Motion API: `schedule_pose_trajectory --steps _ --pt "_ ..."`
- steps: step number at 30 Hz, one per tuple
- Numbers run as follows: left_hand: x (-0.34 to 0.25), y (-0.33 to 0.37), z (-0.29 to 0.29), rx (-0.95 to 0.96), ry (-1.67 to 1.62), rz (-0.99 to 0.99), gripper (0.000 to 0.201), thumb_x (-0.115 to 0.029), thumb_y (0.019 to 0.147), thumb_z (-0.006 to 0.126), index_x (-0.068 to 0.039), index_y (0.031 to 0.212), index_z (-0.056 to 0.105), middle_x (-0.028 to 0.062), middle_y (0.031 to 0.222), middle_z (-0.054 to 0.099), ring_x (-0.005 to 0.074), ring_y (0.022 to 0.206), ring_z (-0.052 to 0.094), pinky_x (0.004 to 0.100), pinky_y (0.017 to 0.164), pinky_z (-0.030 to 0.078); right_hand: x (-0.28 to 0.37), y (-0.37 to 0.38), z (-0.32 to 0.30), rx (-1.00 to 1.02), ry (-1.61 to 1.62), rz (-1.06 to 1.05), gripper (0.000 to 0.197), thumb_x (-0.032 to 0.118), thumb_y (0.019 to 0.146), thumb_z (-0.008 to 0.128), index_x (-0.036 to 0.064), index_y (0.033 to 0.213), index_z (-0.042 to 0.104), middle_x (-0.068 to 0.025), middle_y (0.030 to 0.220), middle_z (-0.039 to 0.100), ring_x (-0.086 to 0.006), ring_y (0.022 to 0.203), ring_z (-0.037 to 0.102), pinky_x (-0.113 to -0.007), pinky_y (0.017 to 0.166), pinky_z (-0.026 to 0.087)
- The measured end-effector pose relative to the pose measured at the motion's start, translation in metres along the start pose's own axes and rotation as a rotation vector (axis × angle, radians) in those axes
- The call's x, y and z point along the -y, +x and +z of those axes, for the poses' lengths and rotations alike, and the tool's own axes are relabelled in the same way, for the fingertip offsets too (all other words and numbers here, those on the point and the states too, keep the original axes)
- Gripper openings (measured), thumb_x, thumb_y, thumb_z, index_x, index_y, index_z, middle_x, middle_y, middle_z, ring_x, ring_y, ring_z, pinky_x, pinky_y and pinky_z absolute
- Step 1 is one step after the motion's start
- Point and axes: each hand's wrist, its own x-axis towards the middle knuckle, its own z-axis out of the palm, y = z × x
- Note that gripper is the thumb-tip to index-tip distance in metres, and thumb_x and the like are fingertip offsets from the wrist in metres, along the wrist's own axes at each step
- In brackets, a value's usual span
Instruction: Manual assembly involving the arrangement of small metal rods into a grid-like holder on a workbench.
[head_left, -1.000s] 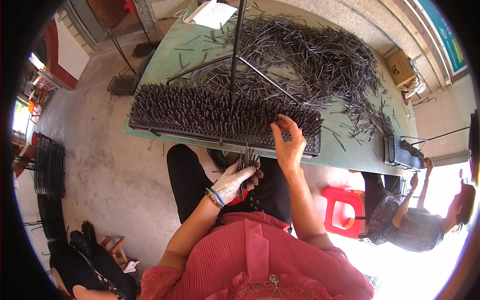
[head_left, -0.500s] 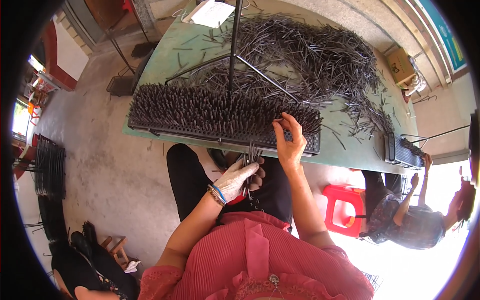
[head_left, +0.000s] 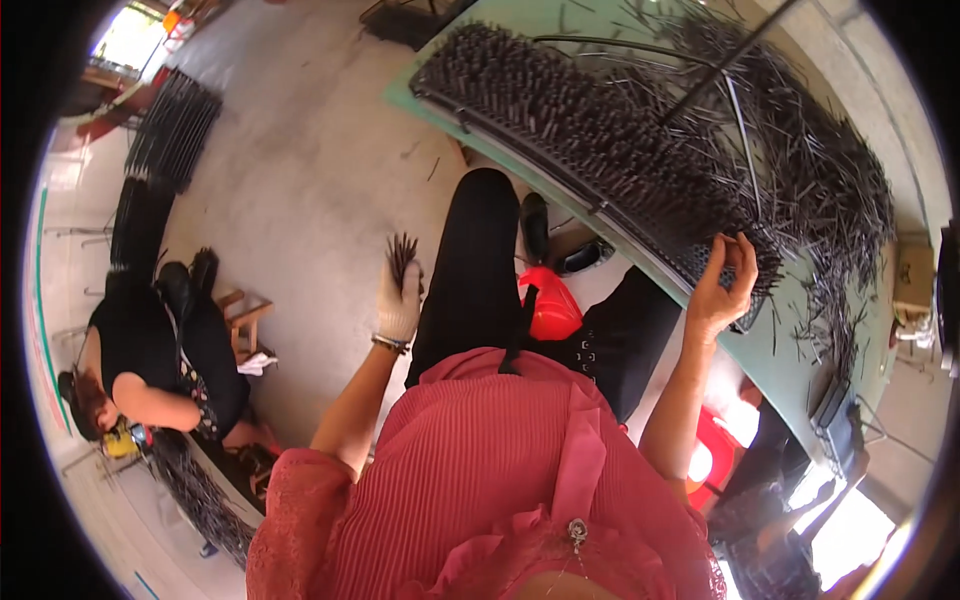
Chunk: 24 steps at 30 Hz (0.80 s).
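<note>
Green table surface is seen at the upper right, strewn with a loose heap of thin dark metal rods; along its near edge a long black rack packed with upright rods is laid, running from upper left to lower right; the right hand is raised against the lower end of that rack, its fingers curled and the fingertips pressed to the rods there, though whether a single rod is pinched cannot be told; the left hand, covered by a white glove, is held out over the grey concrete floor, well apart from the table, and is closed around a small bundle of dark rods whose ends fan out above the fist; a bracelet is worn at that wrist; black trousers and a pink pleated blouse are seen below; a red plastic stool is visible between the knees; at the left another person in black is seated low by a small wooden stool, beside further dark racks laid on the floor.
</note>
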Motion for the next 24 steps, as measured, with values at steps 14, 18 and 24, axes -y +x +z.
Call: schedule_pose_trajectory --steps 14,18,24 --pt "0.063 -0.032 0.006 -0.213 0.186 0.184 0.027 -0.013 0.097 0.051 -0.001 0.121 0.051 0.0088 0.093 0.062 0.0167 0.079 0.059 0.0292 0.07 0.049 0.009 -0.007 -0.015 -0.002 -0.049 0.112 0.029 0.001 0.083 0.07 0.0044 0.112 0.063 -0.0079 0.089 0.07 -0.0213 0.083 0.063 -0.034 0.08 0.049" --pt "-0.017 -0.022 0.034 0.071 -0.21 -0.07 0.02 -0.02 0.098 0.052 -0.006 0.112 0.052 -0.001 0.074 0.052 0.0058 0.052 0.045 0.0207 0.045 0.037 0.008 -0.003 -0.02 0.018 -0.037 0.125 0.031 0.001 0.083 0.07 0.0056 0.113 0.063 -0.0072 0.088 0.07 -0.0206 0.084 0.063 -0.034 0.08 0.049" --pt "-0.078 -0.027 0.062 0.561 -0.402 -0.353 0.022 -0.024 0.094 0.06 -0.007 0.107 0.053 -0.0002 0.078 0.056 0.0067 0.06 0.05 0.0213 0.049 0.038 0.012 0.01 -0.011 0.027 -0.042 0.082 0.031 0.001 0.081 0.071 0.0055 0.11 0.065 -0.008 0.084 0.07 -0.0217 0.08 0.063 -0.034 0.081 0.048"
